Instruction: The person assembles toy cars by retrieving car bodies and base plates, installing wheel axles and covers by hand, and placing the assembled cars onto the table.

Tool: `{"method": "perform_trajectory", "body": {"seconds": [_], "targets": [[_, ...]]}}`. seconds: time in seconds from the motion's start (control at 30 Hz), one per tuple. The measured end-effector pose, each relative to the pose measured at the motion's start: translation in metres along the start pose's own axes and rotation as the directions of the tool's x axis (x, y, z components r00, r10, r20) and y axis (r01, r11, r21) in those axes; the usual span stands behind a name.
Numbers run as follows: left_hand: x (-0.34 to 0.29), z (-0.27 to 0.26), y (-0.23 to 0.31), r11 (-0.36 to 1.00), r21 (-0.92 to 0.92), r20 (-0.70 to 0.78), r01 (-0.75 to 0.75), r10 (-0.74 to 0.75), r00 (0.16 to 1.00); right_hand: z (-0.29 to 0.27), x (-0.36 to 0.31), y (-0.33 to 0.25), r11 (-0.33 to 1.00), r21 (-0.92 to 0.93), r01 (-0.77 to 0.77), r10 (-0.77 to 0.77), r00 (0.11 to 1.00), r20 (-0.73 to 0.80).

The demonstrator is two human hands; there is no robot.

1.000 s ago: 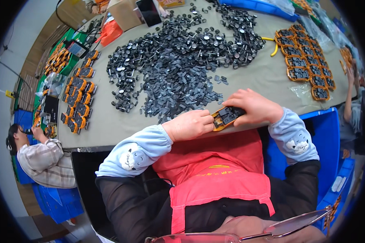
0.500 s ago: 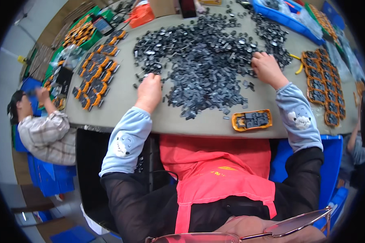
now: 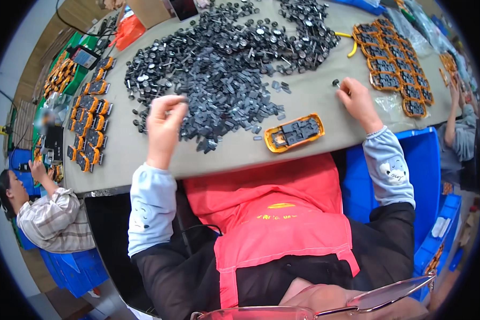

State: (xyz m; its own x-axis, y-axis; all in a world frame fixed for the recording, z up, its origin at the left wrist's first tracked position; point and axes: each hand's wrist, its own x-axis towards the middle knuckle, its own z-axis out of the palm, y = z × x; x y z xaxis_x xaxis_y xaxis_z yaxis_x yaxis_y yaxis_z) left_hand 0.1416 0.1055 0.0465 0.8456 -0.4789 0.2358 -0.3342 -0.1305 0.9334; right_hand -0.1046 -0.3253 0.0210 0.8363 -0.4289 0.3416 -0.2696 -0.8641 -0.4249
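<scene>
My left hand point(image 3: 164, 128) is raised at the left edge of the pile of small dark flat pieces point(image 3: 218, 101), thumb and finger pinched on a small dark part point(image 3: 183, 100) whose kind I cannot make out. My right hand point(image 3: 359, 104) is closed on a wheel axle; its black wheel point(image 3: 336, 82) sticks out past the fingertips. Between the hands, nearer the table edge, lies an orange toy car shell point(image 3: 294, 133) with a black base fitted inside, open side up. Behind the flat pieces spreads a large heap of black wheels on metal axles point(image 3: 250, 40).
Rows of orange and black car shells stand at the left point(image 3: 90, 125) and right point(image 3: 394, 66). A bent yellow tube point(image 3: 352, 49) lies beside the right rows. A person in a checked shirt point(image 3: 56, 221) sits at the left. A blue bin point(image 3: 394, 176) is below the table's right edge.
Both hands have come away from the heap of wheels. The right now holds a wheel axle out to the right, and the left has a small dark part. The whole view has shifted.
</scene>
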Motion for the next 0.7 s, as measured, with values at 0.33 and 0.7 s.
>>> {"method": "perform_trajectory", "body": {"seconds": [0.33, 0.7], "targets": [[-0.071, 0.134, 0.047, 0.878, 0.187, 0.440, -0.441, 0.326, 0.837, -0.030, -0.045, -0.022, 0.874, 0.484, 0.044, -0.138, 0.977, 0.160], [-0.079, 0.150, 0.050, 0.819, 0.373, 0.470, -0.436, 0.238, 0.850, -0.025, -0.053, -0.068, 0.762, 0.621, 0.184, -0.324, 0.938, 0.120]]}}
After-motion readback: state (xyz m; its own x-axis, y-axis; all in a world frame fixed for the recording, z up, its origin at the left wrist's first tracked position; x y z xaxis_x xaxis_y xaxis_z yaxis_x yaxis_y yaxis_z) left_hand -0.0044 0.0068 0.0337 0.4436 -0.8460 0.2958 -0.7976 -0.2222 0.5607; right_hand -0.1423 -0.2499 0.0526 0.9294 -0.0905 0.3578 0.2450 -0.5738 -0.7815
